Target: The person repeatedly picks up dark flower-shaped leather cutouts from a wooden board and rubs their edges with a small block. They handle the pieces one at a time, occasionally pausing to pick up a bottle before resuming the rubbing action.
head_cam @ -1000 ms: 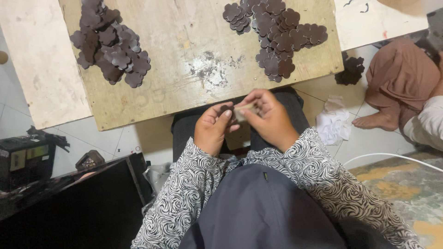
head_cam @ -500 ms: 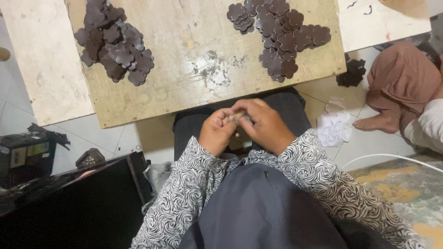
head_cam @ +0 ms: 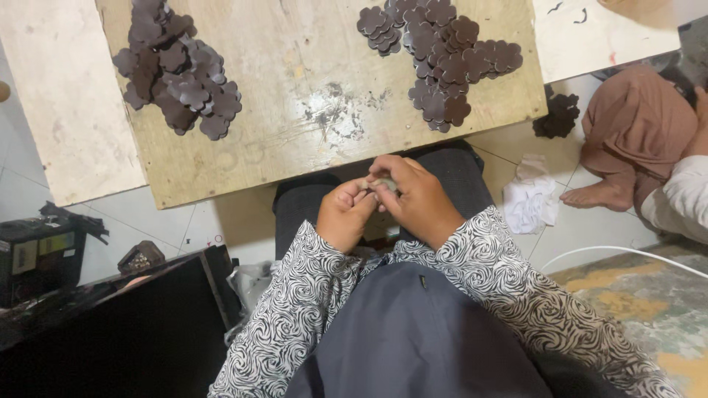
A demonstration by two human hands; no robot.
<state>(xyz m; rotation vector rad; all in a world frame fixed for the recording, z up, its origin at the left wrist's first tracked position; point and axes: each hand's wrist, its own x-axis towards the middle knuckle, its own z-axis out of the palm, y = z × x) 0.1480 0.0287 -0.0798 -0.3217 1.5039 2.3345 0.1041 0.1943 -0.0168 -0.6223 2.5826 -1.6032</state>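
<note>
Head view: both hands meet just below the near edge of the wooden board, over the lap. Left hand is curled, fingers pressed together w/ the thumb, pinching a small greyish piece. Right hand wraps over from the other side, its grip closed on that same piece; fingertips of both hands touch. Can't tell what the piece is, too small and mostly covered.

On the board, upper left corner, a pile of dark brown flower-shaped cutouts. Upper right corner, a second pile of cutouts, spreading toward the board's right edge. Centre of the board shows a scuffed, stained patch. Off the board's right edge, on the floor, a few more dark cutouts and a white crumpled cloth. Further right, another person's bare foot. Left of the board, a pale slab.
</note>
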